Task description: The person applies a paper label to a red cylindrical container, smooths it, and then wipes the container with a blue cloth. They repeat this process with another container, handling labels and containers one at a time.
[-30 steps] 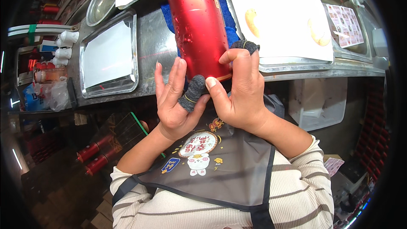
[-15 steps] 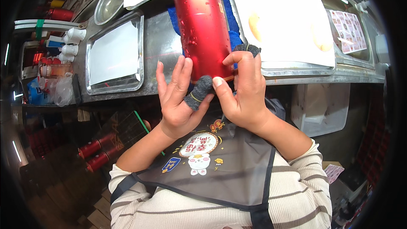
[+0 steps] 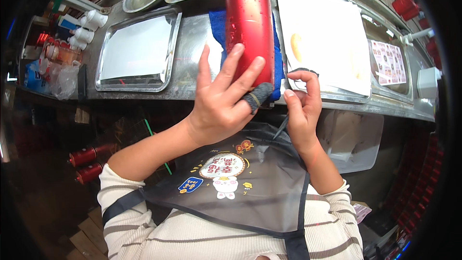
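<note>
Steel counter (image 3: 192,38) w/ trays; red bottle (image 3: 250,24) on blue cloth at front edge. Left hand (image 3: 221,101) open (grey finger cover), right hand (image 3: 301,108) pinching dark tool.

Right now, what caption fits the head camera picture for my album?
Left hand wearing a grey finger cot beside a red cylinder; right hand pinching a thin dark tool.

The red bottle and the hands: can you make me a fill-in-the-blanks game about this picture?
1. The tall bottle lying on the blue cloth is coloured ____.
2. The left hand wears a dark grey cover on one ____.
3. The metal tray left of the bottle holds a sheet of ____ paper.
4. The right hand pinches a thin dark ____.

Missing words: red; finger; white; strip
</note>
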`<state>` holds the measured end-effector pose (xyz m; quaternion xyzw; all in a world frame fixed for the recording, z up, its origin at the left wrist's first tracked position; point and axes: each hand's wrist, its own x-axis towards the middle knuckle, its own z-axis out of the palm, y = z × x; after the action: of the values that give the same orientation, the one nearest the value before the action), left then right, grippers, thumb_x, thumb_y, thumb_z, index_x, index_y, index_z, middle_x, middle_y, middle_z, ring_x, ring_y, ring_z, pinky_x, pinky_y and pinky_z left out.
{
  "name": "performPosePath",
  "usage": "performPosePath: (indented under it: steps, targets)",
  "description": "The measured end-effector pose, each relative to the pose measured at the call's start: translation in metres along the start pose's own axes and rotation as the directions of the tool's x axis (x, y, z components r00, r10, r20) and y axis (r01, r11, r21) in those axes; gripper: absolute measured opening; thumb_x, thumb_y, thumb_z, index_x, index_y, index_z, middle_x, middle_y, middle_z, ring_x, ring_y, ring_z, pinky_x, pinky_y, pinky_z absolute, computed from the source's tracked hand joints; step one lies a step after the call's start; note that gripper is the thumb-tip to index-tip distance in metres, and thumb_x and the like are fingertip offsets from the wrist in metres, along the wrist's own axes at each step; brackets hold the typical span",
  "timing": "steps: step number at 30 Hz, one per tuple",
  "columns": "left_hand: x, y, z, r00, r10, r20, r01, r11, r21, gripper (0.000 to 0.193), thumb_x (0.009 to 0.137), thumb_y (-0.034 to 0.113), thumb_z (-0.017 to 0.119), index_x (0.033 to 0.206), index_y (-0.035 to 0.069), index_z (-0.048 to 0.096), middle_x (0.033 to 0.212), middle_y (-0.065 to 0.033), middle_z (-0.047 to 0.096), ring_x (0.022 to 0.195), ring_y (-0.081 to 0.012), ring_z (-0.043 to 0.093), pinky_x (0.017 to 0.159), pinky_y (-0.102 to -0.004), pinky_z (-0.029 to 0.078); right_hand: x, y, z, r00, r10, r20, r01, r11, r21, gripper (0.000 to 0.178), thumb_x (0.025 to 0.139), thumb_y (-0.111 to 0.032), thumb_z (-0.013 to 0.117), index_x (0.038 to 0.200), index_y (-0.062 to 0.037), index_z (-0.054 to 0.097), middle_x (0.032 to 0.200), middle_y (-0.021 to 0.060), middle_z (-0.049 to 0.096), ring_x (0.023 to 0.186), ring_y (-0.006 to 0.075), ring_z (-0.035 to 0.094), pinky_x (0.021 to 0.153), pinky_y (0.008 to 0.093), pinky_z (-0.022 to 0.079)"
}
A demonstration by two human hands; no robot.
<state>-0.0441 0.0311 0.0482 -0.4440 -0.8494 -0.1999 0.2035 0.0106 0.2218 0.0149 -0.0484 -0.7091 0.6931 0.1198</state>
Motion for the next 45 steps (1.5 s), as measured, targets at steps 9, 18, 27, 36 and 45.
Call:
performPosePath:
  steps: [9,18,27,36,45]
  targets:
    - [0.004,0.006,0.006,0.994,-0.109,-0.022,0.107,0.99,-0.095,0.053,0.063,0.01,0.083,0.114,0.004,0.071,0.152,-0.0219,0.042,0.142,-0.0426,0.036,0.115,-0.0659,0.004,-0.021,-0.002,-0.014,0.984,-0.162,-0.081,0.14,0.963,-0.229,0.026,0.083,0.006,0.057,0.108,-0.0003,0.061,0.078,0.0029,0.057,0.056,0.0066,0.049,0.052,0.0232,0.039]
    - [0.014,-0.006,0.028,0.99,-0.102,-0.097,0.097,0.994,-0.054,0.039,0.071,0.018,0.076,0.106,0.001,0.069,0.139,-0.0239,0.053,0.138,-0.0444,0.04,0.109,-0.072,0.019,-0.028,-0.005,0.006,0.943,-0.26,0.207,0.307,0.921,-0.24,0.02,0.083,0.007,0.055,0.101,0.0034,0.063,0.073,0.0035,0.057,0.053,0.0073,0.048,0.051,0.0223,0.038]
    - [-0.041,-0.023,0.052,0.896,-0.442,-0.041,0.351,0.762,-0.544,0.101,0.076,0.032,0.083,0.149,-0.008,0.026,0.148,-0.0289,0.041,0.13,-0.0496,0.045,0.113,-0.0464,0.033,-0.033,0.002,0.007,0.993,-0.047,0.107,0.076,0.955,-0.288,0.018,0.086,0.004,0.056,0.103,0.0049,0.061,0.088,0.0034,0.059,0.06,0.0021,0.046,0.054,0.018,0.037]
    - [-0.039,-0.027,0.051,0.949,-0.309,-0.065,0.267,0.894,-0.361,0.065,0.08,0.028,0.079,0.134,0.002,0.055,0.145,-0.0306,0.043,0.131,-0.0435,0.049,0.11,-0.0618,0.03,-0.035,-0.007,0.005,0.963,-0.22,0.156,0.266,0.869,-0.417,0.017,0.083,0.005,0.059,0.1,0.0042,0.062,0.086,0.0054,0.063,0.055,0.0033,0.049,0.052,0.0192,0.039]
    - [-0.023,-0.031,0.005,0.943,-0.272,0.189,0.331,0.799,-0.502,0.086,0.069,0.027,0.086,0.144,0.008,0.048,0.154,-0.0277,0.033,0.142,-0.0413,0.036,0.113,-0.061,0.024,-0.011,-0.047,0.023,0.777,-0.368,0.51,0.618,0.596,-0.512,0.031,0.069,0.003,0.065,0.099,-0.0059,0.066,0.06,0.0036,0.053,0.049,0.0228,0.057,0.046,0.0351,0.043]
